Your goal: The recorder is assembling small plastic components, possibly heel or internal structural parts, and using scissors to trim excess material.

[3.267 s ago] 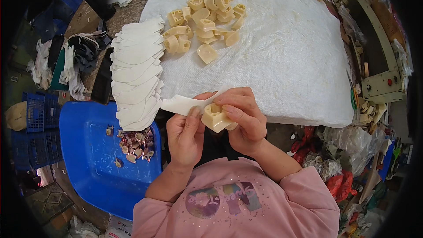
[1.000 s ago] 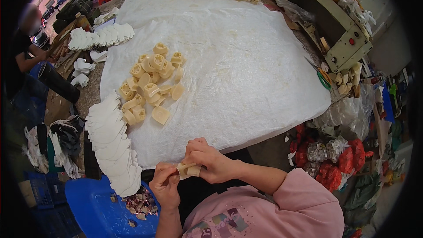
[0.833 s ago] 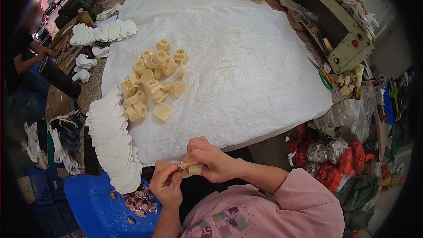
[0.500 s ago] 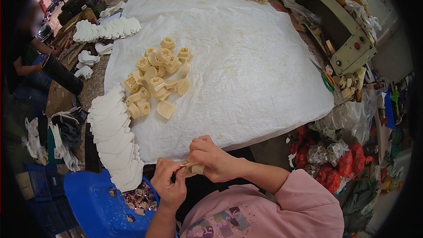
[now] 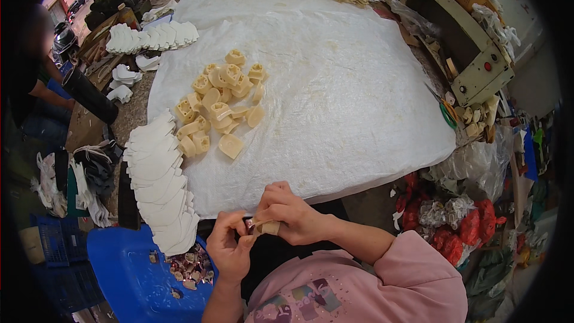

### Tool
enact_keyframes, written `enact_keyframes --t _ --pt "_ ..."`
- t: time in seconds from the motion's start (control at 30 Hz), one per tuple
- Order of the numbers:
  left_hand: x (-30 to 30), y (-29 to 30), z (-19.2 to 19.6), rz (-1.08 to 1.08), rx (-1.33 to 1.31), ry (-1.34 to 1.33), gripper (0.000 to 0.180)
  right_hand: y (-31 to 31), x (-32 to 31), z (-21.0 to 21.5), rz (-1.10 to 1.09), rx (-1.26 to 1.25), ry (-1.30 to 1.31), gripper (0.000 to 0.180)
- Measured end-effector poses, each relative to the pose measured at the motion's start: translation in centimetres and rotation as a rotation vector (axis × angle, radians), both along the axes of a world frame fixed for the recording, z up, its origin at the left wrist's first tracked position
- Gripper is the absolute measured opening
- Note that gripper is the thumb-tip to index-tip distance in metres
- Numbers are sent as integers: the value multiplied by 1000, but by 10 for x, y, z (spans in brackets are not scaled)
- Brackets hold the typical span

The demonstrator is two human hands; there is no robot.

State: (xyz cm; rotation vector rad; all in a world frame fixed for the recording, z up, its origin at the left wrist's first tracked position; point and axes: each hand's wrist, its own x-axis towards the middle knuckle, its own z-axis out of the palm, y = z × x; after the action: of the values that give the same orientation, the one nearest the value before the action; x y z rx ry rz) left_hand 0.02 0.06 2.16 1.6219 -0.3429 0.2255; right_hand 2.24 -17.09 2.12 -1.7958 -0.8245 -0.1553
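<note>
Just past the near edge of the white-covered table, my two hands meet over my lap. My right hand is closed round a cream-coloured moulded piece that looks like plastic. Thumb and fingers of my left hand pinch a small dark, shiny piece against its left end. My fingers hide much of both. Similar cream pieces with hollowed undersides lie in a loose pile on the table's left half. Overlapping white flat shaped pieces run down the left edge.
A blue plastic bin with small shiny reddish fragments stands at lower left. Scissors lie by a greenish machine at right. Red bags hang below. A person sits at far left, near a dark cylinder.
My hands stay together around the cream piece. The small dark piece at its left end now shows more between my left fingers. The whole view has shifted slightly.
</note>
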Motion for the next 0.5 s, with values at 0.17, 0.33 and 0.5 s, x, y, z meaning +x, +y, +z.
enact_keyframes --t 0.17,0.33,0.5 --pt "1 3 2 112 191 -203 15 4 0 10 -73 -52 -158 20" --pt "5 3 8 130 216 -302 11 9 -2 14 -82 -38 -212 19" --pt "5 9 8 112 272 -378 12 12 -3 11 -92 -67 -287 21"
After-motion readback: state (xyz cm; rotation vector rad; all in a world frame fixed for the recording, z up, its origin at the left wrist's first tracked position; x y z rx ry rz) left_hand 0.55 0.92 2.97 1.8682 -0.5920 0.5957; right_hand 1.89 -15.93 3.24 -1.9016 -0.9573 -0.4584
